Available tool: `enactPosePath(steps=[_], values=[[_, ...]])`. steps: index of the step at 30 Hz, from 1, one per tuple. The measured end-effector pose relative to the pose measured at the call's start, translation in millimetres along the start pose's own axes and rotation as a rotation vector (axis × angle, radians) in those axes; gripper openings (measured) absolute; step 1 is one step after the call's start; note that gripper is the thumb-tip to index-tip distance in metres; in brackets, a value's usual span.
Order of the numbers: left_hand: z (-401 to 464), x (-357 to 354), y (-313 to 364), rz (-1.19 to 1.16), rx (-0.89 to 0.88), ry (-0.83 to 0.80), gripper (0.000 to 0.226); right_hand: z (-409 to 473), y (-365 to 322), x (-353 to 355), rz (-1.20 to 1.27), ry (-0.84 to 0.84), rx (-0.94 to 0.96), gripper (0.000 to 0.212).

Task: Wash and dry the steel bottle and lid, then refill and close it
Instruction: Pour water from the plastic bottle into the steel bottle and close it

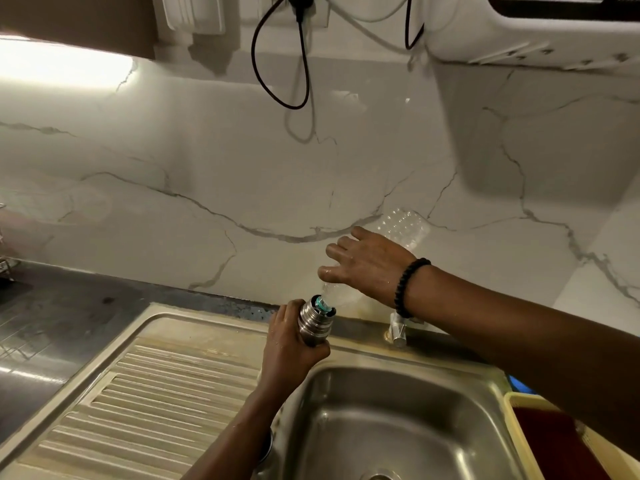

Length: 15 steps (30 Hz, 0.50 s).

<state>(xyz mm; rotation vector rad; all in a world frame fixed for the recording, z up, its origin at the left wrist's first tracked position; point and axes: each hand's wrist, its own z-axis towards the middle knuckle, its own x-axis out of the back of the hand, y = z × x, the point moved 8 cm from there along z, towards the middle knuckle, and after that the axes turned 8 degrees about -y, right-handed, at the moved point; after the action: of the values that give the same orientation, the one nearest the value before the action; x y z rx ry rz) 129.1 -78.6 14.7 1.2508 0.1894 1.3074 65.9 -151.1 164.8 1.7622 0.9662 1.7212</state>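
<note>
The left hand (291, 336) curls its fingers round the steel bottle (315, 320) above the sink (398, 427); at two o'clock, the right hand (367, 265) grips a tilted clear plastic bottle (403, 226), neck in its mouth.

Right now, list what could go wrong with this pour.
The clear plastic bottle, tipped steeply by the right hand, meets only the narrow mouth of the steel bottle; a slip could spill water over the sink rim. The left hand looks wet, so its grip may slide.
</note>
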Motion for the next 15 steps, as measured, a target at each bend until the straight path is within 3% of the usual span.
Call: enactPosePath(steps=[15], values=[[0.3,4.7,2.7,-0.061,0.008,0.015,0.066,5.3,2.6,2.1,-0.073,0.046,0.035,0.051]])
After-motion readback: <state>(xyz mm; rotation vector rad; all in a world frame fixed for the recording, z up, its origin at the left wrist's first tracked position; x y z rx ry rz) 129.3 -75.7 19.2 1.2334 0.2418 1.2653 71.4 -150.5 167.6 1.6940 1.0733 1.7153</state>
